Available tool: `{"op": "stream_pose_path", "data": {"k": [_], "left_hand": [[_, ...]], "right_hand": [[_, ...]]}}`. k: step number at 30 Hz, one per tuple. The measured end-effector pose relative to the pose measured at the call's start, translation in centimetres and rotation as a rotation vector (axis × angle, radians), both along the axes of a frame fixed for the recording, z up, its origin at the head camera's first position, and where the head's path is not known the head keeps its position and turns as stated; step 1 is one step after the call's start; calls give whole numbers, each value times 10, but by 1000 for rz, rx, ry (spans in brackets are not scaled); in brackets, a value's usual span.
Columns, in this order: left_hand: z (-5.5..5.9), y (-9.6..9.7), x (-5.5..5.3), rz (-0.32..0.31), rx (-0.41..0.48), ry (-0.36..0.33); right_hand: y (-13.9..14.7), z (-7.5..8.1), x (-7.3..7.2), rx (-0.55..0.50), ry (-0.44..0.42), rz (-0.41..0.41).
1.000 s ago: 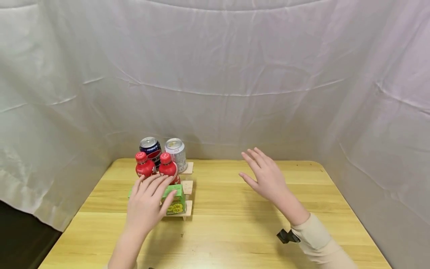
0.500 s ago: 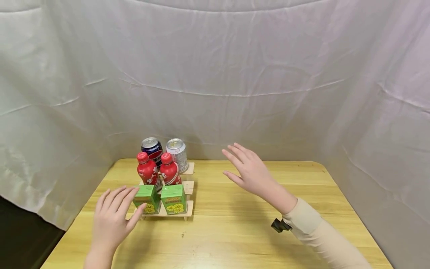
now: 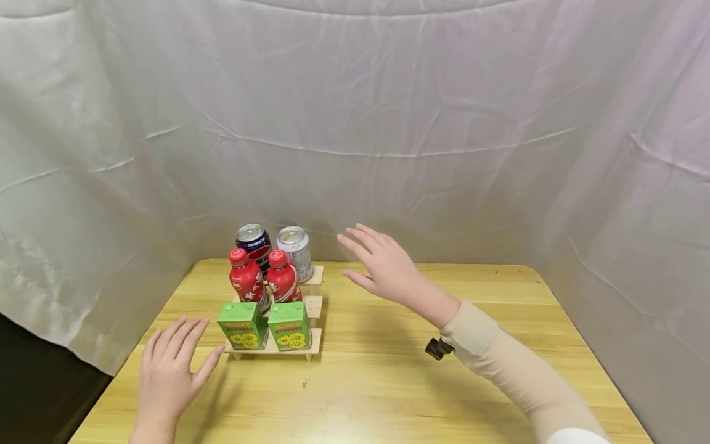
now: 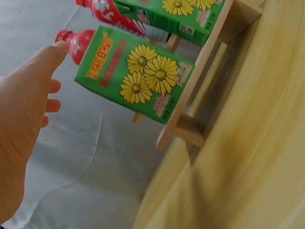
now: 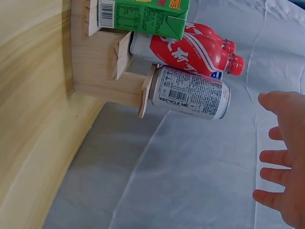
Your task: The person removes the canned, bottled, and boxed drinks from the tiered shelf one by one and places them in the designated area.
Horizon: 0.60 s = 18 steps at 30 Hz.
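In the head view a small stepped wooden rack (image 3: 315, 345) stands on the table's left side. Two green drink cartons (image 3: 242, 327) with yellow flowers sit on its front step. Behind them, two red bottles (image 3: 284, 279) occupy the middle step. A dark blue can (image 3: 254, 246) and a silver-white can (image 3: 296, 254) are at the back. My left hand (image 3: 169, 370), fingers extended and holding nothing, hovers beside the left carton, apart from it. My right hand (image 3: 383, 266) hangs in the air right of the white can, fingers spread, touching nothing.
The wooden table (image 3: 377, 382) runs out to the right and front of the rack. Pale grey cloth (image 3: 388, 123) hangs behind and along both sides. A black strap piece (image 3: 439, 349) hangs under the right wrist.
My left hand has drawn away from the rack, leftward and toward the front, uncovering the cartons. My right hand has moved left toward the rack. The drinks have kept their places.
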<state>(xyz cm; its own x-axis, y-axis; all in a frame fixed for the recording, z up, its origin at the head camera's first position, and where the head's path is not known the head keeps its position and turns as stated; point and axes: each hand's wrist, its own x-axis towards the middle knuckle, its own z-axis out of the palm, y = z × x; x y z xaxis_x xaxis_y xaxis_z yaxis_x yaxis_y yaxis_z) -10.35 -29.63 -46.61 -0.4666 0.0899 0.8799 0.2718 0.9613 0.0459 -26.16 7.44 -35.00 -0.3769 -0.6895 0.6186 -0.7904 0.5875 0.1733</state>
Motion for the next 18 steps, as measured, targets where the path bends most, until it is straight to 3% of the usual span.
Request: {"op": "stream_pose_path", "data": {"k": [4,12,18], "left_hand": [[-10,-5,1,46,14,-92],[-22,-9,6,117,32,-491],[-27,-7,4,133,37,-671]], "right_hand": [[-12,5,-8,5,-28,7],[-34,7,-27,17,-115,13],[-48,9,-40,34,-187,12]]}}
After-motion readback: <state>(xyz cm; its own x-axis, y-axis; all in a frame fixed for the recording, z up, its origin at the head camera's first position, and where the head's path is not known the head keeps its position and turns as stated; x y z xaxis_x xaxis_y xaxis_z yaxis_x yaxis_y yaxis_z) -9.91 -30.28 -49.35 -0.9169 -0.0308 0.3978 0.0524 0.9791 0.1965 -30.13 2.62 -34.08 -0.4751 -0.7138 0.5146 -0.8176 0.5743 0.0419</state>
